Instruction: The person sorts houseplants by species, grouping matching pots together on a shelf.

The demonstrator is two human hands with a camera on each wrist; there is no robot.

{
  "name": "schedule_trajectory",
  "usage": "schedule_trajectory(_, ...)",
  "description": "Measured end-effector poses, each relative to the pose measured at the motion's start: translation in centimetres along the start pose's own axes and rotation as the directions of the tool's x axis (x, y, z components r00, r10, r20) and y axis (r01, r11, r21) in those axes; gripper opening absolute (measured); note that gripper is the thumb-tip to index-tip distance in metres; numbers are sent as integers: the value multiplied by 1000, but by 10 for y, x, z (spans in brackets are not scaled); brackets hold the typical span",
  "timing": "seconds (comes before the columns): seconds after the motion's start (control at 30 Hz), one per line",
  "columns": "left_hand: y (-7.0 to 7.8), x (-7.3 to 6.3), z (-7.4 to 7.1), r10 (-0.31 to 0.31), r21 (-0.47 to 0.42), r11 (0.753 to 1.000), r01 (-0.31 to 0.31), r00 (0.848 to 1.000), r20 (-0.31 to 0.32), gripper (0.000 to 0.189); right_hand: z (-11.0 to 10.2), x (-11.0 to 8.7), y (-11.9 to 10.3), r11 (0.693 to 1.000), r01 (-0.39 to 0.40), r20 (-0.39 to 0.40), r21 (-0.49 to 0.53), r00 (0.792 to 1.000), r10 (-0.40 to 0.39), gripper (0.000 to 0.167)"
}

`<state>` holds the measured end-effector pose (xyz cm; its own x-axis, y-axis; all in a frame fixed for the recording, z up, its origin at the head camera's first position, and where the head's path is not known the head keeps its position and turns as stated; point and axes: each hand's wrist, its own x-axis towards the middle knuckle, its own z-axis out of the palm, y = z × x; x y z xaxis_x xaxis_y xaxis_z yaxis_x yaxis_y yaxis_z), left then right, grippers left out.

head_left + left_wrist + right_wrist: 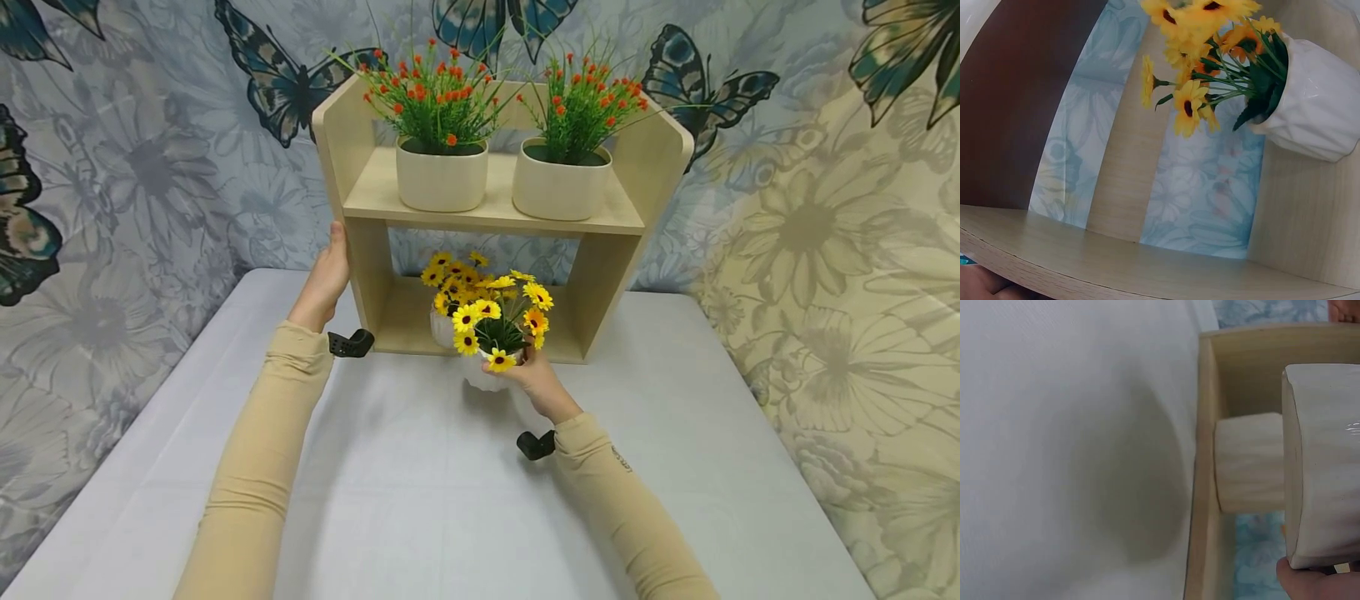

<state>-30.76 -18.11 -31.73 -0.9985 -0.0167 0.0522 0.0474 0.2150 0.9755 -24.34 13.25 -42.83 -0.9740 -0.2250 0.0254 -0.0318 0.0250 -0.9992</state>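
Observation:
My right hand (pixel 543 387) grips a white pot (pixel 482 377) of yellow flowers (pixel 487 312) from its right side. The pot is off the table, just in front of the wooden shelf (pixel 609 279); in the right wrist view its ribbed side (pixel 1332 462) and base face the camera. Behind it, a second white pot (pixel 1319 100) with yellow flowers (pixel 1190 103) stands on the lower board, partly hidden in the head view. My left hand (pixel 322 282) rests against the outside of the shelf's left panel, thumb pointing up.
Two cream pots (pixel 441 179) with red-flowered grass plants stand on the shelf's upper board (pixel 498 200). A white cloth covers the table (pixel 420 500). Behind the shelf is a wall (pixel 172 167) with a floral pattern and butterflies.

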Motion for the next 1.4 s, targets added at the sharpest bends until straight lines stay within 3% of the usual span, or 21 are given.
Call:
schedule_trajectory(0.3, 0, 1, -1, -2, 7, 1000, 1, 1000, 12, 88, -21, 5, -2, 994, 35, -135, 103, 991, -21, 80)
schedule_trajectory(0.73, 0, 1, -2, -4, 11, 1000, 4, 999, 33, 89, -49, 23, 6, 998, 28, -263, 48, 965, -15, 82)
schedule_trajectory(1.1, 2, -1, -2, -9, 46, 999, 7, 999, 44, 89, -54, 35, 14, 1000, -7, -289, 19, 957, 13, 84)
schedule_trajectory(1.4, -1, -2, -1, 25, 18, 1000, -26, 999, 40, 84, -54, 42, 22, 998, -49, -287, -34, 957, 37, 90)
